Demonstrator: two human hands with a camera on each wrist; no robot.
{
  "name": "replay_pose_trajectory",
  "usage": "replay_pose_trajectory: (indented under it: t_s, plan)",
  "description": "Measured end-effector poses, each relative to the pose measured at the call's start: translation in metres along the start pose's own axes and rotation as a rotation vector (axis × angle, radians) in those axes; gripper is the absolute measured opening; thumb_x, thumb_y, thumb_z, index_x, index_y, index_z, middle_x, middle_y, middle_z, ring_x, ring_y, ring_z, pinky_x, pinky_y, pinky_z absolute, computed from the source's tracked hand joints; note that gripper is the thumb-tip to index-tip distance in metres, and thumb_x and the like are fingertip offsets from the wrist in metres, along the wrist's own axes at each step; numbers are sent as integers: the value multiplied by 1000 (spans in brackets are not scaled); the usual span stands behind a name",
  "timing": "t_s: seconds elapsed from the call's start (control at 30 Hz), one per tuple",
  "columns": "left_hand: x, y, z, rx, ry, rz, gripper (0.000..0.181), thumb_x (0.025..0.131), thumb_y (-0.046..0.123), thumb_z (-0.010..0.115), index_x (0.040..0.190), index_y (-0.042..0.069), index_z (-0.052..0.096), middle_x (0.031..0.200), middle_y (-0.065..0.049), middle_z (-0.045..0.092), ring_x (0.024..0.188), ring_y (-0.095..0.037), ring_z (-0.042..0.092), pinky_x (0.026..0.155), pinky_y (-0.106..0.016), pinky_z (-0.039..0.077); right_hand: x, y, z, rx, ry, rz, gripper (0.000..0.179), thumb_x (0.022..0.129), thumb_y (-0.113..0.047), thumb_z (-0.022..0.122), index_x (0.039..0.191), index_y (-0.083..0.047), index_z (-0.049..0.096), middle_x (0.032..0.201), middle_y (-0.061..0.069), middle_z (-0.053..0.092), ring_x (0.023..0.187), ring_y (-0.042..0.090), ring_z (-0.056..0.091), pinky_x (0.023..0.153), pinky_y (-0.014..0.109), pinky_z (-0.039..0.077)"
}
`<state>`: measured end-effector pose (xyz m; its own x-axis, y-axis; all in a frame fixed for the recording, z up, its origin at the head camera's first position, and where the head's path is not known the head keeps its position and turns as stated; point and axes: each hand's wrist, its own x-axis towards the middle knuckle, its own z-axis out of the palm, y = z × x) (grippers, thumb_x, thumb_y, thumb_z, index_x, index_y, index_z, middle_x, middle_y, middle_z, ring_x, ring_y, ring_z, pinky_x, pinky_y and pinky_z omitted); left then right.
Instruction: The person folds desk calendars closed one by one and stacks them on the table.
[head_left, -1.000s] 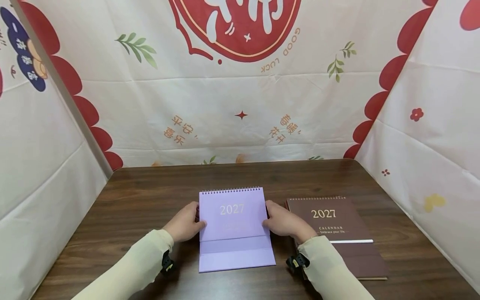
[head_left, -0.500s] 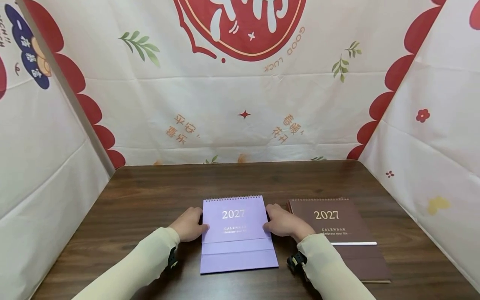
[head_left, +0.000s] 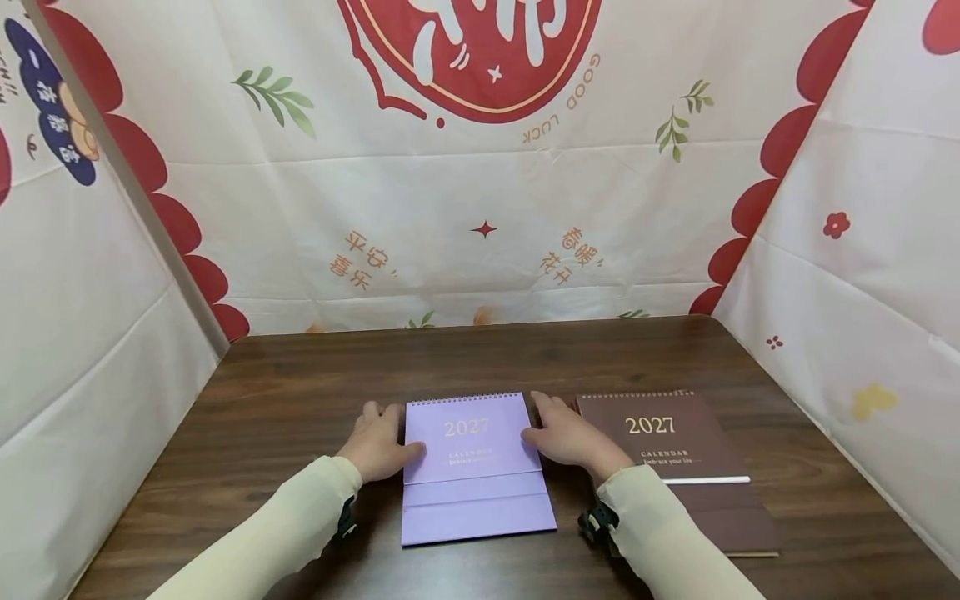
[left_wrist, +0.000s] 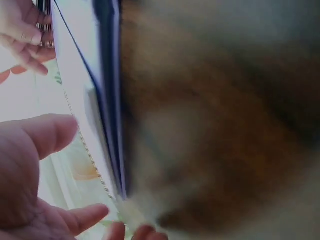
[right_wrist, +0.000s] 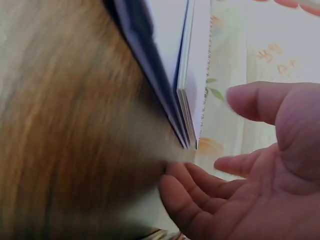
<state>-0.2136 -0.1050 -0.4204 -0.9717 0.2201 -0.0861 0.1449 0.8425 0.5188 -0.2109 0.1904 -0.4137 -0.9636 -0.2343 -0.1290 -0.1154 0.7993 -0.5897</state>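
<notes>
A purple 2027 desk calendar (head_left: 474, 454) with a spiral binding lies on the table, its folded base toward me. At its left edge is my left hand (head_left: 377, 446), fingers spread and thumb over the cover's side. My right hand (head_left: 573, 437) is at the opposite edge, fingers extended and thumb near the cover. In the right wrist view, the fingers (right_wrist: 195, 200) are loosely bent and a gap shows between them and the calendar's page edges (right_wrist: 186, 107). The left wrist view shows the left thumb (left_wrist: 57, 132) beside the cover, holding nothing.
Right of the purple calendar, a brown 2027 calendar (head_left: 660, 437) with a white band lies on the dark wooden table (head_left: 315, 375), partly behind my right forearm. A printed white cloth (head_left: 450, 192) hangs behind the table and along both sides.
The purple calendar has come down flat onto the table, its top edge lower in view. Both hands have loosened from its sides and their fingers have spread.
</notes>
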Motion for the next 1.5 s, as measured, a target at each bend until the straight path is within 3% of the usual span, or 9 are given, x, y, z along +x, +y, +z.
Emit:
replay_pose_trajectory:
  t_s: [0.1,0.17,0.27,0.33,0.47,0.6,0.87,1.17,1.5]
  plan:
    - [2,6,5,28,35,79,71,88,38,73,141,-3,48,140,-29,35,131,-46,34,101,-60,37,3,-5,3,-66,13,-64,70,97,-25,62,151,7,30,151,32,30,141,46,27,110,59,27]
    - [4,10,11,86,24,152,74,89,43,70,145,1,45,150,-30,26,139,-49,23,105,-64,31,6,-10,8,-140,-4,-129,71,97,-31,62,150,7,34,152,34,27,142,48,23,112,59,23]
    - [5,15,19,247,-35,260,81,90,55,63,151,8,39,158,-29,16,145,-50,11,108,-66,25,11,-19,15,-256,-99,-185,77,98,-43,58,150,7,32,156,35,17,145,49,12,115,57,17]
    - [3,18,23,335,-107,289,84,91,62,57,155,12,35,160,-27,12,146,-48,8,108,-67,23,13,-23,20,-314,-181,-172,82,98,-50,55,153,5,28,158,33,10,147,46,4,116,55,15]
    - [-2,25,25,459,-208,267,84,93,67,49,157,17,30,162,-23,14,147,-44,11,109,-66,22,19,-22,29,-382,-293,-86,91,96,-59,51,158,-2,16,162,25,-3,148,37,-8,117,55,12]
    - [-5,28,26,516,-225,239,83,94,69,44,158,19,26,163,-20,13,148,-41,10,110,-66,19,27,-10,39,-409,-294,-63,96,94,-64,49,159,-6,11,162,20,-12,147,34,-17,116,57,7]
    - [-4,23,29,490,-232,238,84,94,69,44,158,18,25,162,-22,11,148,-42,7,109,-67,20,32,-3,48,-409,-286,-63,97,93,-67,47,160,-9,9,162,19,-15,147,34,-19,116,58,5]
    - [2,20,33,481,-233,263,84,95,68,42,159,16,23,162,-24,9,148,-43,5,109,-68,19,28,-6,42,-404,-277,-70,99,93,-69,45,159,-6,8,162,20,-14,147,34,-19,115,60,3]
    - [-2,18,34,479,-219,259,85,94,70,42,159,17,25,162,-23,11,148,-43,6,108,-68,21,28,-2,49,-386,-257,-76,97,92,-66,49,160,-8,11,162,19,-12,147,35,-18,115,60,3]
